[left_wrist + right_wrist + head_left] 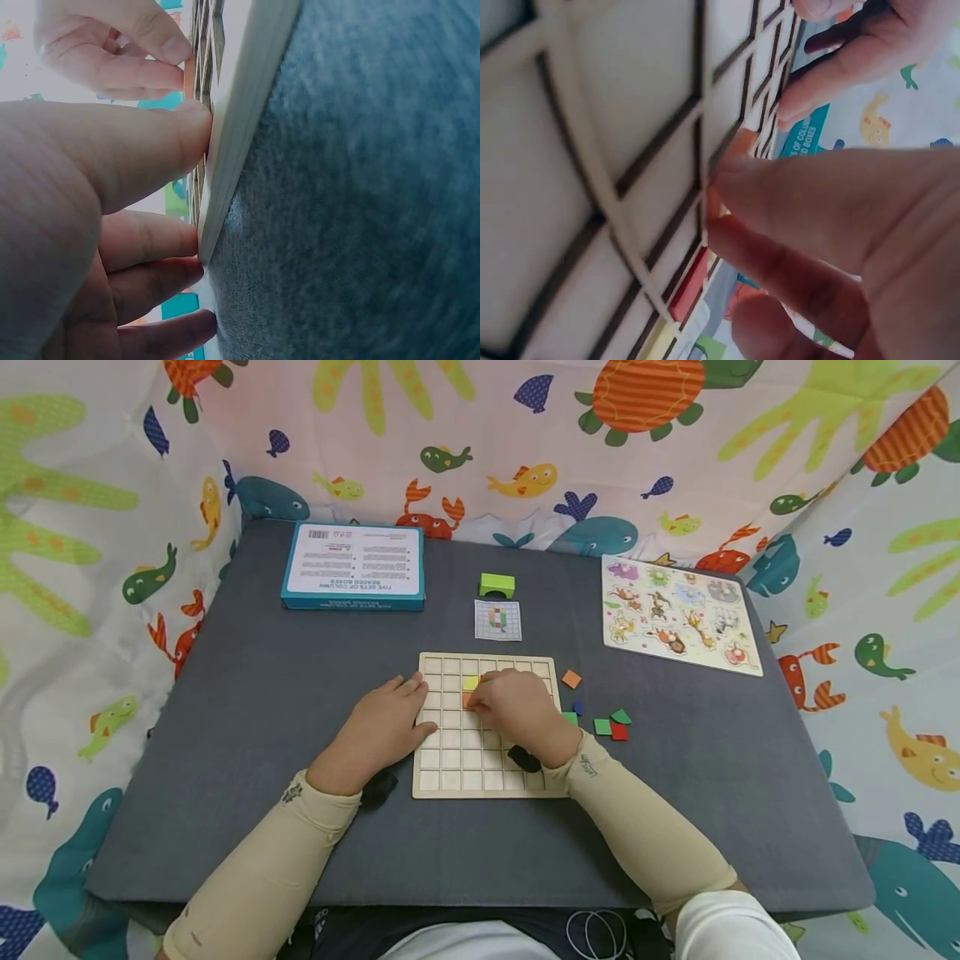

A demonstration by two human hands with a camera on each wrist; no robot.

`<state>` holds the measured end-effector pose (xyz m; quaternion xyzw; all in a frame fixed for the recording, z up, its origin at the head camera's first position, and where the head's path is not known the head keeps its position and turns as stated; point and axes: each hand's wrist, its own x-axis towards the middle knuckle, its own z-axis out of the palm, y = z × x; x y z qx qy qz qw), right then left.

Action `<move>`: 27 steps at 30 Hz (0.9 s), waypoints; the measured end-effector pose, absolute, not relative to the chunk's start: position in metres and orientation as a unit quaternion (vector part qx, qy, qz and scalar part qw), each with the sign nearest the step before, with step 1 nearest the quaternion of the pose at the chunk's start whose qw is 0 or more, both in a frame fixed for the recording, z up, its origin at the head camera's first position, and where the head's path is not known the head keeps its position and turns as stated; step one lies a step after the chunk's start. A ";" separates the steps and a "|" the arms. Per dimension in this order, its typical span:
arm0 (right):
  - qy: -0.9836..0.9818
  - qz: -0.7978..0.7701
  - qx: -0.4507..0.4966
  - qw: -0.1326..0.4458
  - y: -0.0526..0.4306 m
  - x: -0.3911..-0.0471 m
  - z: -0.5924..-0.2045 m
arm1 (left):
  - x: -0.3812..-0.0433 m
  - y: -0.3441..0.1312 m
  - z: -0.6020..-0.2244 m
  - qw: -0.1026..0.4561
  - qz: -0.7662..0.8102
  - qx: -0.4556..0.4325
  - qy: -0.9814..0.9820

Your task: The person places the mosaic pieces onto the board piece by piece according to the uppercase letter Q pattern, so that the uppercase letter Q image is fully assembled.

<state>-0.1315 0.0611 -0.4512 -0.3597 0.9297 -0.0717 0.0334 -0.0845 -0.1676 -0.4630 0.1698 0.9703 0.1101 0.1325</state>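
A wooden grid board (450, 768) lies in front of the person. The left hand (381, 722) rests on its left edge, fingers and thumb extended; in the left wrist view the thumb (157, 146) touches the rim. Over the middle of the board, the right hand (521, 714) pinches an orange tile (742, 141) between thumb and forefinger, at a cell. A yellow tile (470, 682) sits in the cell just beyond. The right wrist view also shows a red tile (690, 283) in the grid. The right hand hides part of the board.
Right of the board lie a loose orange tile (572, 679), a blue piece (577, 707) and several green and red pieces. Behind it are a pattern card (498, 621), a green block (497, 584), a teal box (352, 564) and an animal picture board (681, 614).
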 end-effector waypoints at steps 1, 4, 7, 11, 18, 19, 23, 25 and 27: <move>0.927 -0.076 -0.366 0.037 0.061 -0.132 -0.450 | -0.084 -0.168 -0.462 0.134 0.110 0.169 0.970; 0.917 -0.083 -0.387 0.043 0.061 -0.132 -0.450 | -0.084 -0.169 -0.461 0.136 0.107 0.168 0.970; 0.915 -0.073 -0.394 0.044 0.063 -0.133 -0.449 | -0.084 -0.169 -0.460 0.135 0.105 0.168 0.971; 0.915 -0.050 -0.396 0.055 0.067 -0.132 -0.449 | -0.085 -0.169 -0.461 0.132 0.103 0.170 0.971; 0.907 -0.004 -0.411 0.092 0.073 -0.124 -0.443 | -0.085 -0.168 -0.463 0.134 0.102 0.170 0.971; 0.905 0.009 -0.413 0.096 0.074 -0.122 -0.442 | -0.085 -0.168 -0.463 0.135 0.102 0.170 0.971; 0.904 0.039 -0.413 0.108 0.077 -0.114 -0.442 | -0.085 -0.166 -0.463 0.133 0.100 0.171 0.971; 0.904 0.044 -0.412 0.104 0.078 -0.110 -0.442 | -0.085 -0.165 -0.462 0.131 0.098 0.172 0.971; 0.906 0.050 -0.410 0.090 0.079 -0.105 -0.442 | -0.084 -0.164 -0.462 0.129 0.098 0.172 0.972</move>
